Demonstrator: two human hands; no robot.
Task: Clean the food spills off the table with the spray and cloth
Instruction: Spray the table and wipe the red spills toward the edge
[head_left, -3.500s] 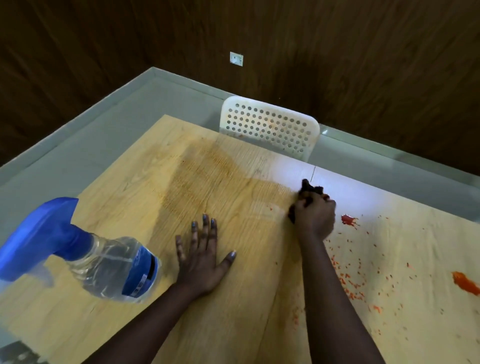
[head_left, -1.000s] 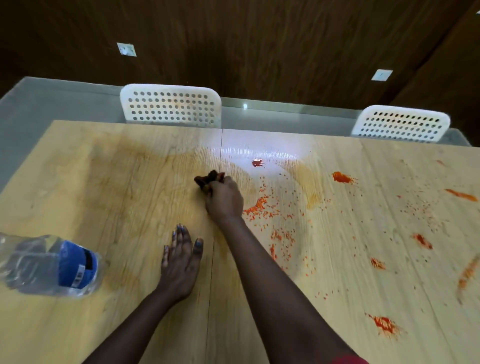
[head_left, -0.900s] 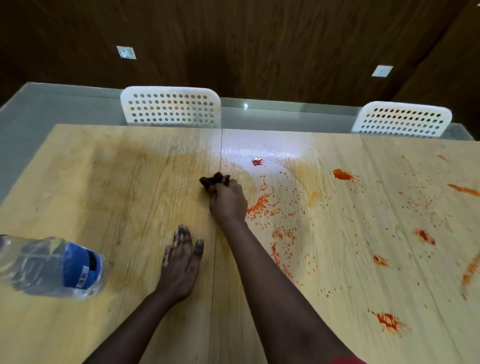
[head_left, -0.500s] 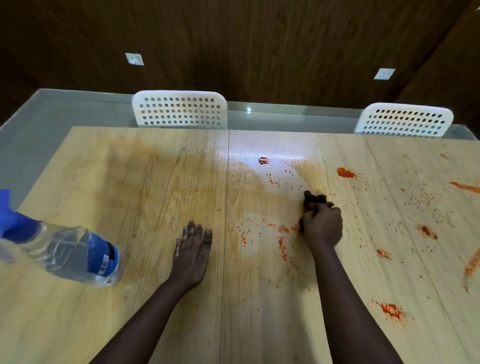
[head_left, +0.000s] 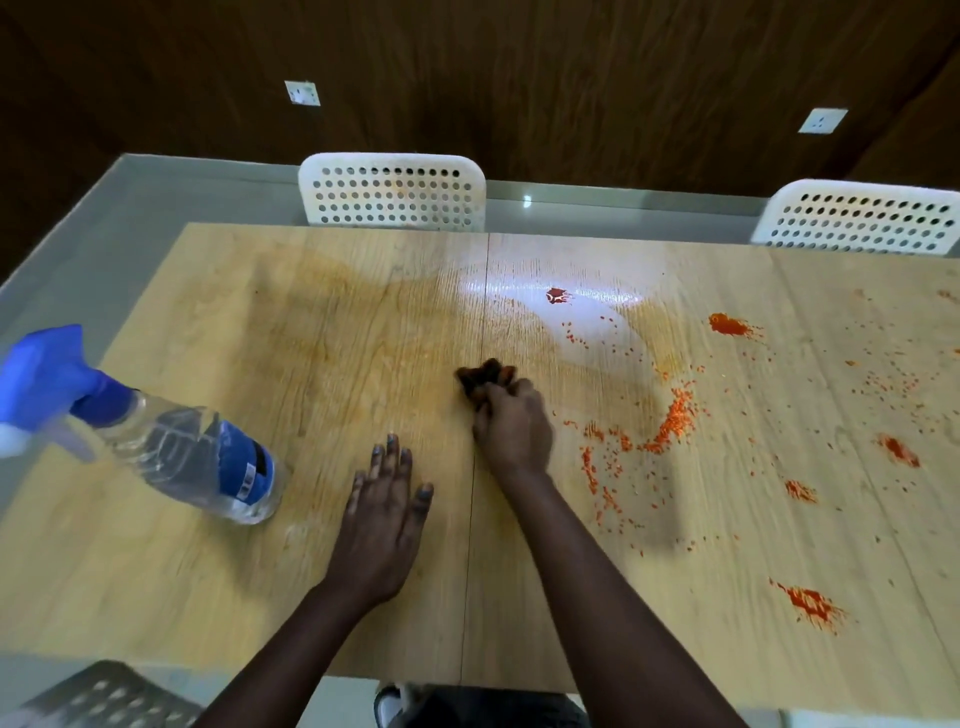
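Right hand (head_left: 511, 428): fingers curled tight around a dark, bunched cloth (head_left: 482, 378), which protrudes from the far side of the fist and presses on the table (head_left: 322, 597). The hand sits just right of the seam running down the tabletop.

Left hand (head_left: 385, 499): flat, palm down, fingers spread loosely, gripping nothing. It rests on the wood near and to the left of the right hand, on the other side of the seam.

Spray bottle (head_left: 171, 454): clear plastic body with a blue label and blue trigger head, leaning toward the left table edge, base on the wood. It holds a clear liquid; the level cannot be read. It stands apart from the left hand, on its left.

Food spills (head_left: 670, 423): red-orange crumbs and smears. The densest trail lies just right of the right hand. Separate blots lie farther right and toward the near right edge; one red spot (head_left: 558, 295) lies beyond the cloth in a glossy wet patch. The surface left of the seam shows a faint brownish film and no crumbs.

Two white perforated chairs (head_left: 392, 192) stand at the far side of the table.
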